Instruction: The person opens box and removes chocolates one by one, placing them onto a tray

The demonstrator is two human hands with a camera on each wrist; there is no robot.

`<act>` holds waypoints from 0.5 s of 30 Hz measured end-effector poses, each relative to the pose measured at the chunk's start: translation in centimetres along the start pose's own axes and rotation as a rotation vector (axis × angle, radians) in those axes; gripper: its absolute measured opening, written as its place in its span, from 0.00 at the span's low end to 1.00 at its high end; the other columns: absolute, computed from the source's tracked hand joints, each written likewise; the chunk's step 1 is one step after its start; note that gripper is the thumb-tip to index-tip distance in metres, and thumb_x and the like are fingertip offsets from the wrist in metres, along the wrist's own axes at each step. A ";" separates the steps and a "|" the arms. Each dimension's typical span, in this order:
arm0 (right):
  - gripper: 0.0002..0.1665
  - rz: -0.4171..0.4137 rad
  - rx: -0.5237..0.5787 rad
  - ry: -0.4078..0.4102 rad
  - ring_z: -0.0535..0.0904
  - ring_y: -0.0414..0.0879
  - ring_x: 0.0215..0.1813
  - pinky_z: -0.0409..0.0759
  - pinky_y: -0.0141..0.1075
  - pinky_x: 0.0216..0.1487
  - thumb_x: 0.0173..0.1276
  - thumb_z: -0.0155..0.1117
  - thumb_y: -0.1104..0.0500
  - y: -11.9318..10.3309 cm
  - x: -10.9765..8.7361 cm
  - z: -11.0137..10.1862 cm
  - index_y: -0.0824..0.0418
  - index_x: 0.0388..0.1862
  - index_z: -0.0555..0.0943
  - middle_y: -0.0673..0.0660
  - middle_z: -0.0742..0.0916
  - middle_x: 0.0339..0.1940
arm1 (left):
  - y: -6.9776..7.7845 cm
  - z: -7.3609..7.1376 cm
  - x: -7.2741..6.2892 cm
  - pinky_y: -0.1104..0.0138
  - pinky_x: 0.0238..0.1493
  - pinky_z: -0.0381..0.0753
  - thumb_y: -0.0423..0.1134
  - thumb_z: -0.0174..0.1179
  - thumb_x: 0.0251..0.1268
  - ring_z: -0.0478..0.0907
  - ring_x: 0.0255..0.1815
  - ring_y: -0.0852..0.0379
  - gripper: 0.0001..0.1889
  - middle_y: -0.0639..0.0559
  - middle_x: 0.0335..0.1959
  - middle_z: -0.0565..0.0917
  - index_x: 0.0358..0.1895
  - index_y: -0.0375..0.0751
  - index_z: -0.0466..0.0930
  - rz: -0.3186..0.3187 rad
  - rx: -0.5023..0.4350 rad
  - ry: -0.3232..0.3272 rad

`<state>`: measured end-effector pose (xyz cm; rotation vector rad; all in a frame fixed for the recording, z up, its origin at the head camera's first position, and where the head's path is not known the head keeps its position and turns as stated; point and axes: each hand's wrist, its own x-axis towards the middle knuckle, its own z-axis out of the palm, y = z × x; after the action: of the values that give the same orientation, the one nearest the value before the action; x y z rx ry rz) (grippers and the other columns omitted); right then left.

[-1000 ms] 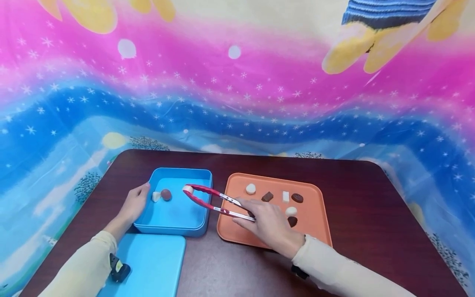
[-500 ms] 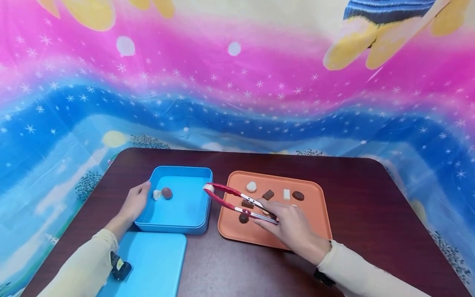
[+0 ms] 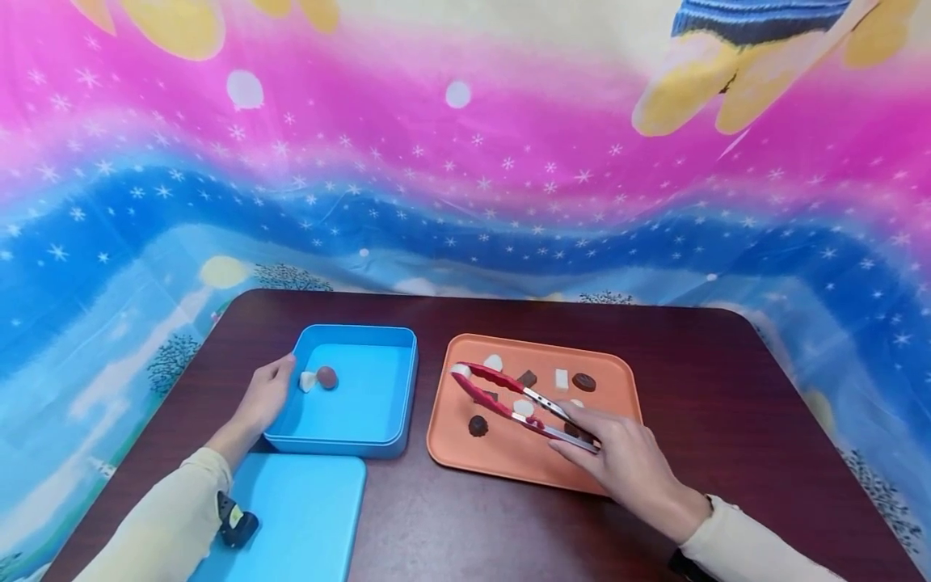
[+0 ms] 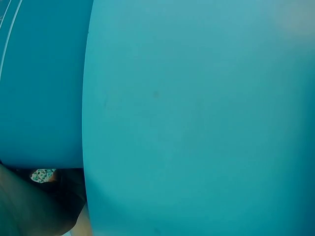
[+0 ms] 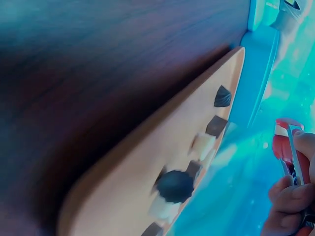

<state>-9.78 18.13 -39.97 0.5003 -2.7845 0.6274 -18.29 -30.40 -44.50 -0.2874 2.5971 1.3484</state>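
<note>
My right hand (image 3: pixel 629 461) holds red-and-silver tongs (image 3: pixel 541 396) over the tray. Between their red tips is a small white chocolate-like piece (image 3: pixel 461 370). My left hand (image 3: pixel 267 394) grips the left wall of a blue box (image 3: pixel 407 404), which holds a brown round piece (image 3: pixel 327 377) and a white piece (image 3: pixel 308 381). On the orange tray (image 3: pixel 451 453) lie several white and dark pieces, among them a dark ridged one (image 3: pixel 478 426); the tongs and hand partly cover others. In the right wrist view, fingers (image 5: pixel 290 199) wrap the tongs' handles.
A blue lid (image 3: pixel 298 509) lies in front of the box, under my left forearm, and fills most of the left wrist view. Everything stands on a dark brown table (image 3: pixel 691 388). Behind it hangs a colourful printed cloth (image 3: pixel 465 178).
My right hand has carried the tongs, with the white piece in their tips, rightward from over the blue box to over the orange tray. The left hand stays on the box.
</note>
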 end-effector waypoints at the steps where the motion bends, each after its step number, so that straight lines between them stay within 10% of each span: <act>1: 0.29 0.008 -0.003 0.009 0.68 0.29 0.24 0.66 0.27 0.25 0.58 0.79 0.46 0.2 -0.3 -0.2 0.50 0.59 0.86 0.41 0.87 0.30 | 0.0 0.0 0.0 0.37 0.80 0.48 0.60 0.22 0.83 0.43 0.83 0.30 0.39 0.30 0.82 0.47 0.81 0.31 0.41 0.003 0.000 -0.001; 6: 0.29 0.049 -0.028 0.042 0.62 0.28 0.21 0.62 0.27 0.23 0.57 0.79 0.47 1.6 -1.5 -1.0 0.49 0.59 0.86 0.35 0.78 0.20 | -0.1 0.2 0.1 0.38 0.81 0.47 0.59 0.22 0.83 0.43 0.83 0.30 0.38 0.31 0.82 0.47 0.81 0.32 0.41 0.000 0.001 -0.001; 15: 0.29 0.068 -0.084 0.066 0.67 0.29 0.24 0.65 0.29 0.25 0.55 0.81 0.48 4.5 -3.0 -2.5 0.54 0.56 0.87 0.47 0.91 0.32 | -0.1 0.0 0.2 0.37 0.80 0.48 0.59 0.22 0.83 0.43 0.83 0.30 0.38 0.31 0.82 0.47 0.81 0.32 0.41 0.003 0.009 -0.002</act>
<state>-8.35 23.93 -40.37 0.3623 -2.7619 0.5284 -18.44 -30.47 -44.57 -0.2813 2.6021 1.3371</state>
